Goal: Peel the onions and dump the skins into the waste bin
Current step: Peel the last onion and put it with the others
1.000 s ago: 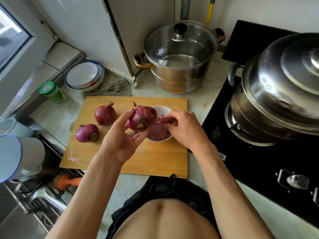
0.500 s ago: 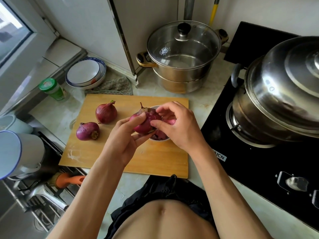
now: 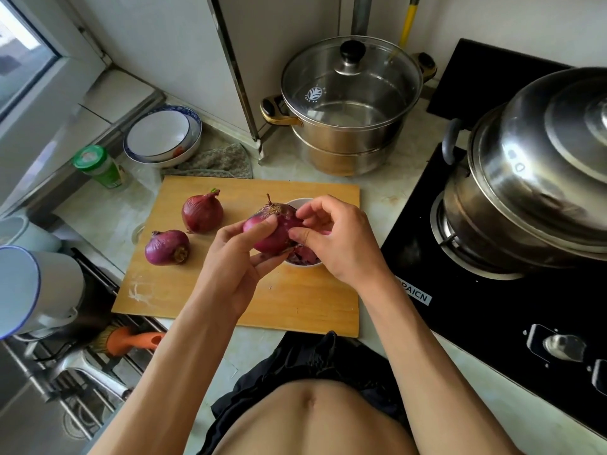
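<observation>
Held onion (image 3: pixel 274 229): red, raised above the wooden cutting board (image 3: pixel 295 303), directly over the near rim of a small white bowl (image 3: pixel 297 203). Root tuft and a thin stub point toward 11 o'clock and upward; long axis runs roughly 11 to 5, tilted away from the person.

Left hand (image 3: pixel 235 267): fingers curled under and around the onion from 7 o'clock, thumb pressed on its upper left face. Firm grip.

Right hand (image 3: pixel 331 239): comes in from 4 o'clock, thumb and forefinger pinching at the onion's right side, other fingers curled above. Whether a flake of skin is between the tips cannot be told.

Small white bowl: mostly hidden behind hands and onion; purple skins (image 3: pixel 303 256) show inside at its near edge.

Two more onions lie on the board at 9 o'clock of the held one. Farther onion (image 3: pixel 202 213) stands with green-tipped stem up, toward 12. Nearer onion (image 3: pixel 167 247) lies on its side, root end facing 3 o'clock.

Beyond the board at 12 o'clock: a steel steamer pot (image 3: pixel 351 103) with glass lid, nothing seen inside it. At 10 o'clock, stacked blue-rimmed bowls (image 3: pixel 162 136), the top one bare white inside. At 3 o'clock, a large lidded steel pot (image 3: pixel 532 172) on the black stove (image 3: pixel 492 307); contents hidden.
</observation>
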Action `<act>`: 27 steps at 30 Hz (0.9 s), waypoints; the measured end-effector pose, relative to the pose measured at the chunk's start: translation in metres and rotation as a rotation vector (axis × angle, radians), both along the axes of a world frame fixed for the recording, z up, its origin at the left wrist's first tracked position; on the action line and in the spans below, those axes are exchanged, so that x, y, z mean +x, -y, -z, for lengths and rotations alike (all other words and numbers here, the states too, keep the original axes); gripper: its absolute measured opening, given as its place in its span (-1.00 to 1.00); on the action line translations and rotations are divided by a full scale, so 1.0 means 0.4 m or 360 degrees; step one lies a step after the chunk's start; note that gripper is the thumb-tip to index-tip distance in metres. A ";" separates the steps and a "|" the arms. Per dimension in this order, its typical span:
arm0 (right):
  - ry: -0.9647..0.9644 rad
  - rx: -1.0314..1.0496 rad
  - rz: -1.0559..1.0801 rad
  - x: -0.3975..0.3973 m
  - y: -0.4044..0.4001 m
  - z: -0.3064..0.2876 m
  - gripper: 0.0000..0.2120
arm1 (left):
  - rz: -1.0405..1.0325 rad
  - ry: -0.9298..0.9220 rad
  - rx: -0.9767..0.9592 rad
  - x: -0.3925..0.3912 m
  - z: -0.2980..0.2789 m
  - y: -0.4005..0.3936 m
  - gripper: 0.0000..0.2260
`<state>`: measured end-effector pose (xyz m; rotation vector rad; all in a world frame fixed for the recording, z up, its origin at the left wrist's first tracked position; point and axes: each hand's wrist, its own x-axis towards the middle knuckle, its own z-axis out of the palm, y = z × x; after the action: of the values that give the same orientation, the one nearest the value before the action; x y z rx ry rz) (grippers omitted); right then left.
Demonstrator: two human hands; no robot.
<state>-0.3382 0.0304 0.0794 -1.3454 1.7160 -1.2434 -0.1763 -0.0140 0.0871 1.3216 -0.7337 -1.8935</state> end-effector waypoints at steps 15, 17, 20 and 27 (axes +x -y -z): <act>-0.0259 -0.0269 -0.0221 -0.026 0.001 0.003 -0.79 | 0.0038 0.0072 0.0281 -0.025 -0.042 -0.011 -0.81; -0.0280 -0.0304 -0.0222 -0.025 0.000 0.006 -0.82 | 0.0030 0.0043 0.0302 -0.025 -0.045 -0.013 -0.79; -0.0235 -0.0350 -0.0201 -0.024 -0.006 0.010 -0.85 | -0.0026 -0.0036 0.0367 -0.021 -0.047 -0.011 -0.68; -0.0037 -0.0324 -0.0068 -0.055 -0.017 0.025 -0.86 | -0.0176 -0.0208 0.0504 0.003 -0.047 0.008 -0.69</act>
<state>-0.3602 0.0372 0.0696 -1.5109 1.6014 -1.4139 -0.1752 -0.0172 0.1061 1.3793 -0.2959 -2.0416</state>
